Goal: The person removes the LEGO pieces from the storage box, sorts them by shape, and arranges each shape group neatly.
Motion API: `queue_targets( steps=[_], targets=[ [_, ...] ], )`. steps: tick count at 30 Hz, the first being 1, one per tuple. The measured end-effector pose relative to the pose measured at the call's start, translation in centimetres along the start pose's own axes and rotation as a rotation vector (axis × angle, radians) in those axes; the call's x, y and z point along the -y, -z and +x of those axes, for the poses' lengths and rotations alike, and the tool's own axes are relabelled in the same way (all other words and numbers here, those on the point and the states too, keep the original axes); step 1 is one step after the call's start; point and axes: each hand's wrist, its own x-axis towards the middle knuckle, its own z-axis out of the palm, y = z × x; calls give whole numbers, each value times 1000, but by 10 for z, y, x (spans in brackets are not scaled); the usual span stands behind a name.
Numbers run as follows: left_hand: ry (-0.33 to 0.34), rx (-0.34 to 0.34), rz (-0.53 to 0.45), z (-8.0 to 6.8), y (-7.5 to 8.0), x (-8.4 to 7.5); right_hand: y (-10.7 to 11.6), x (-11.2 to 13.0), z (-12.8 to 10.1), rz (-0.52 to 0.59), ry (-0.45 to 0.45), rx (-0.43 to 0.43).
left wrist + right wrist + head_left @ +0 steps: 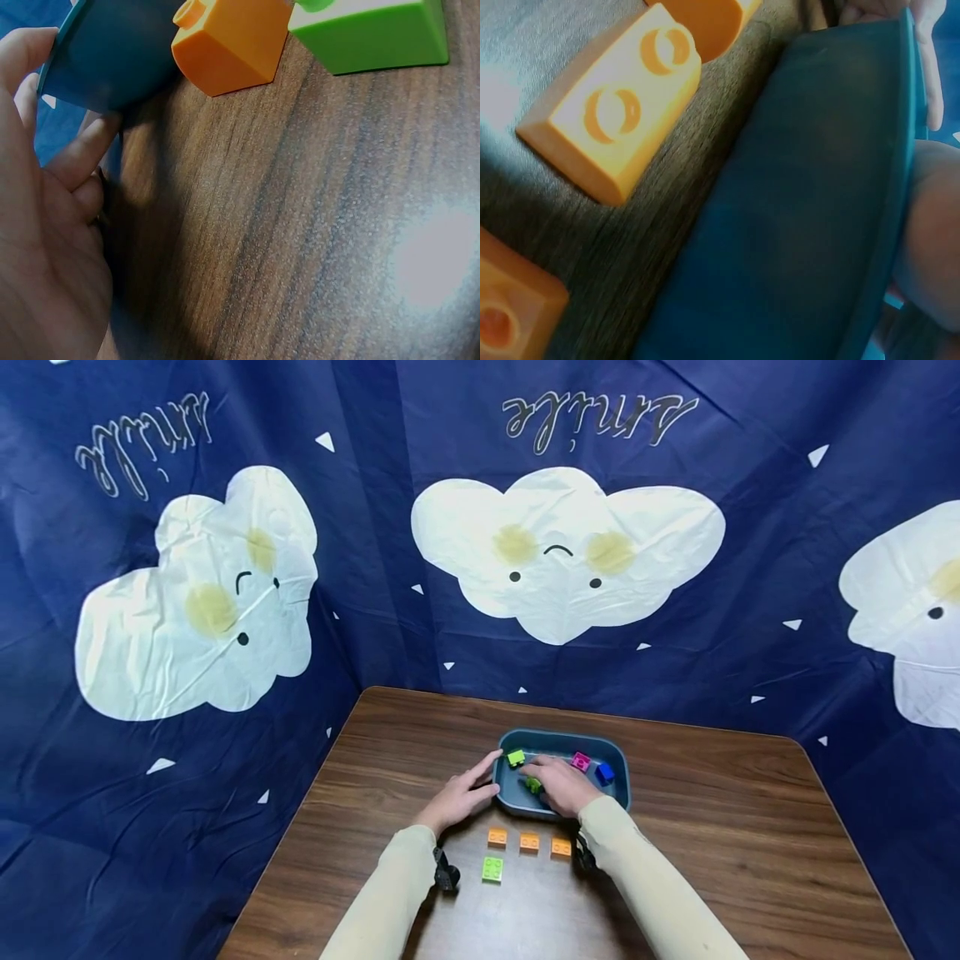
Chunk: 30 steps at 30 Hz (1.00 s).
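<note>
A blue tray (562,737) stands on the wooden table. At its left end, my left hand (457,793) touches the rim with extended fingers; the left wrist view shows fingertips at the tray's rim and side. My right hand (566,783) reaches down inside the tray. Its fingers are over a green toy block (533,785), partly covered by the hand; I cannot tell whether they pinch it. Also in the tray lie another green block (516,758), a magenta block (581,761) and a blue block (604,773).
In front of the tray lie three orange blocks (529,842) in a row. Nearer me is a light green block (492,869) with studs up. A dark blue cloth (390,635) with white clouds hangs behind the table.
</note>
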Motion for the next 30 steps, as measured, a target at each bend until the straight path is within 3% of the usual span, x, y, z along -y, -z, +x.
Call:
queue_targets(
  steps=[7,17,30],
  targets=[
    [0,2,13,1,0,0,-1,-2,4,-23,39,19],
    [5,5,8,1,-1,0,-8,-6,8,-36,-10,24],
    [6,0,20,0,-1,-2,-8,-5,4,-94,-62,-77]
  ],
)
